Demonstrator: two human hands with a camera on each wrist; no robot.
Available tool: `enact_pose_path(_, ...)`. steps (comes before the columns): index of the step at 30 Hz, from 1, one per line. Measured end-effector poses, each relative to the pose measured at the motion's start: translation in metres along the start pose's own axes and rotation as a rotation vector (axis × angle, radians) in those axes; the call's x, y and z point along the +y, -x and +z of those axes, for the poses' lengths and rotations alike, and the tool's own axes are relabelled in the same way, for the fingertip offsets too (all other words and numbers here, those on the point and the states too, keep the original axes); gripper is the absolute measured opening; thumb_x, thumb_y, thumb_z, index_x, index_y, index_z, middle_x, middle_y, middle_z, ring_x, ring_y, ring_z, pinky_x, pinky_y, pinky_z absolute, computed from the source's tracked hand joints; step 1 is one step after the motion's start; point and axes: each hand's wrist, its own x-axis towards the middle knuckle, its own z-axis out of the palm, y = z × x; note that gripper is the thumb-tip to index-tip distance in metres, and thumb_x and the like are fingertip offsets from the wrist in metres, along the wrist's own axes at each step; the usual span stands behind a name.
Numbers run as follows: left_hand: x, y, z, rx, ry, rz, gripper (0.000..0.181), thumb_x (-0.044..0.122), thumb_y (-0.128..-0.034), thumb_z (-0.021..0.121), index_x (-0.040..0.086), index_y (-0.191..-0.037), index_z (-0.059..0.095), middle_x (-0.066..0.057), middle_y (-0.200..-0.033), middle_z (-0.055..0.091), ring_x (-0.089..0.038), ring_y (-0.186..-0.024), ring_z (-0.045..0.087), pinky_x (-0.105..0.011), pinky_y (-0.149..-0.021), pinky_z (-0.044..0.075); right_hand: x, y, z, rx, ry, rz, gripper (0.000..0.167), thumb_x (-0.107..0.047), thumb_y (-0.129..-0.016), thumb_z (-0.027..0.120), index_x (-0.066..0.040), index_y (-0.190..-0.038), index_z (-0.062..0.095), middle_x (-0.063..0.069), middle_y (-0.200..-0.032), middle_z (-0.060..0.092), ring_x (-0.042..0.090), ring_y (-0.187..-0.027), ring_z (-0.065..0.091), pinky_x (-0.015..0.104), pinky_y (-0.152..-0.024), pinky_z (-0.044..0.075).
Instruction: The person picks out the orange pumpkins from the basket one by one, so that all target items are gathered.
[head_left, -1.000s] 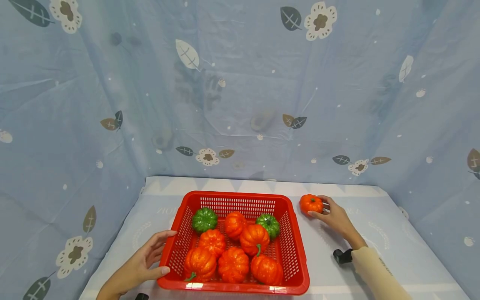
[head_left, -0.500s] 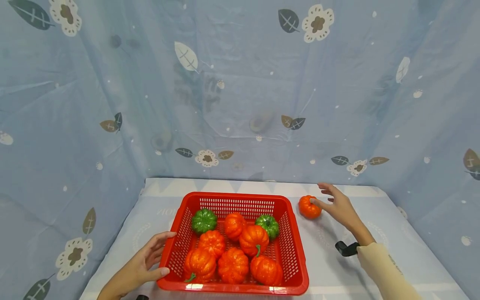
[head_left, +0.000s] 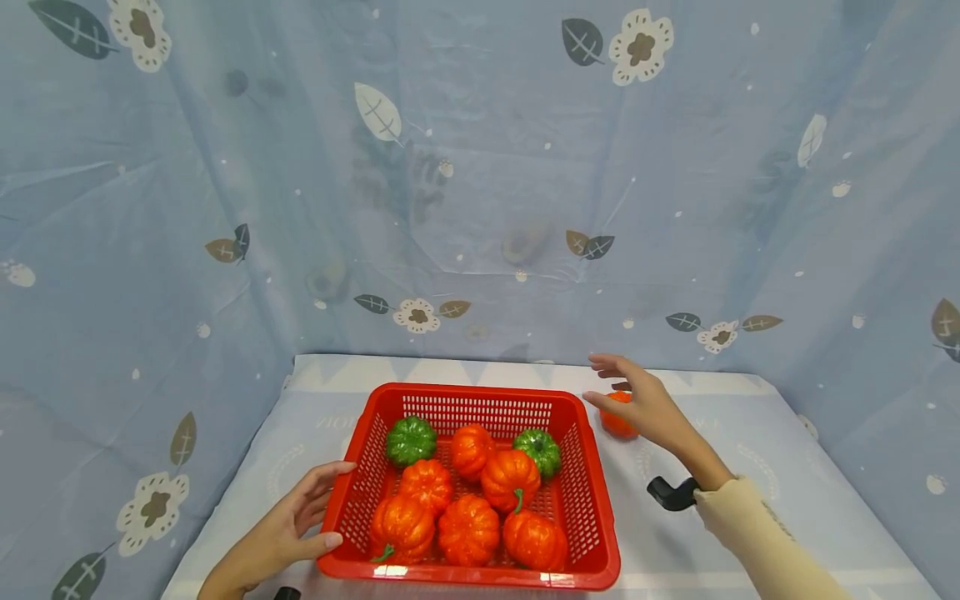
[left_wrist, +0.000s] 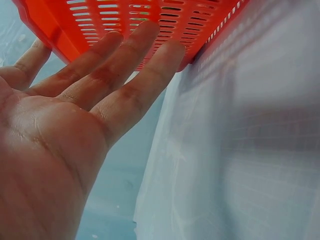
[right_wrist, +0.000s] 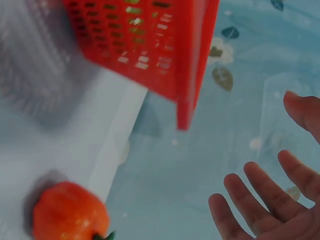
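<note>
Blue flowery cloth (head_left: 480, 183) round the worktop (head_left: 633, 500); pumpkin (head_left: 618, 431) sits behind/below my empty, spread right grip (head_left: 637, 404), left grip's (head_left: 288, 529) relaxed, touching the basket (head_left: 465, 575).

A cloth-lined booth (head_left: 150, 350), blue flower-and-leaf fabric (head_left: 480, 200) on three sides of a pale cloth-covered table (head_left: 652, 546)

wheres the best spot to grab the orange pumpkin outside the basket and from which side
Probably the pumpkin's ribbed sides, held across its widest part, coming from above and the right. It is squat and round, so opposite sides should give a firm hold; the basket stands close on its left, and the green stem looks too small to make a good handle.
</note>
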Motion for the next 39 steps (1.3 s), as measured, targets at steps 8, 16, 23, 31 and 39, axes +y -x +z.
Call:
enact_pose_path(8,0.001,0.0,0.0,0.022,-0.001,-0.029,0.073,0.01,-0.0934,0.073,0.013,-0.154,0.033,-0.022,-0.159,0.031,-0.039,-0.138,0.045,-0.036,-0.1,0.053,-0.035,-0.013,0.02,-0.042,-0.006,-0.16,0.062,-0.031,-0.091,0.081,-0.014,-0.145,0.055,0.007,-0.138,0.062,0.029,-0.12,0.061,0.052,-0.096,0.055)
enact_pose_path(16,0.002,0.001,0.0,0.002,0.01,-0.009,0.074,0.011,-0.0943,0.072,0.009,-0.155,0.031,-0.026,-0.159,0.029,-0.047,-0.138,0.041,-0.037,-0.1,0.054,-0.064,-0.022,0.042,-0.151,-0.009,-0.194,0.065,-0.035,-0.091,0.081,-0.016,-0.146,0.054,0.005,-0.139,0.062,0.028,-0.122,0.061,0.051,-0.099,0.053)
enact_pose_path(23,0.001,0.0,0.0,-0.009,0.024,-0.001,0.073,0.011,-0.0947,0.072,0.008,-0.155,0.03,-0.027,-0.158,0.029,-0.047,-0.137,0.042,-0.037,-0.099,0.055,-0.08,-0.029,0.065,-0.251,-0.033,-0.244,0.066,-0.043,-0.091,0.079,-0.015,-0.145,0.055,0.0,-0.137,0.062,0.028,-0.124,0.061,0.054,-0.101,0.051)
enact_pose_path(31,-0.001,-0.001,-0.001,0.007,0.024,-0.029,0.073,0.01,-0.0946,0.072,0.011,-0.155,0.031,-0.024,-0.159,0.029,-0.033,-0.137,0.047,-0.036,-0.1,0.054,-0.093,-0.031,0.088,-0.385,-0.033,-0.288,0.067,-0.042,-0.091,0.079,-0.014,-0.147,0.053,-0.003,-0.138,0.061,0.023,-0.128,0.058,0.045,-0.108,0.048)
enact_pose_path(39,-0.001,-0.001,0.0,-0.004,0.016,0.009,0.071,0.009,-0.095,0.071,0.008,-0.155,0.032,-0.026,-0.158,0.03,-0.047,-0.139,0.04,-0.037,-0.1,0.054,-0.106,-0.028,0.107,-0.511,0.027,-0.292,0.067,-0.046,-0.092,0.076,-0.019,-0.148,0.053,-0.008,-0.144,0.056,0.018,-0.132,0.054,0.039,-0.111,0.044)
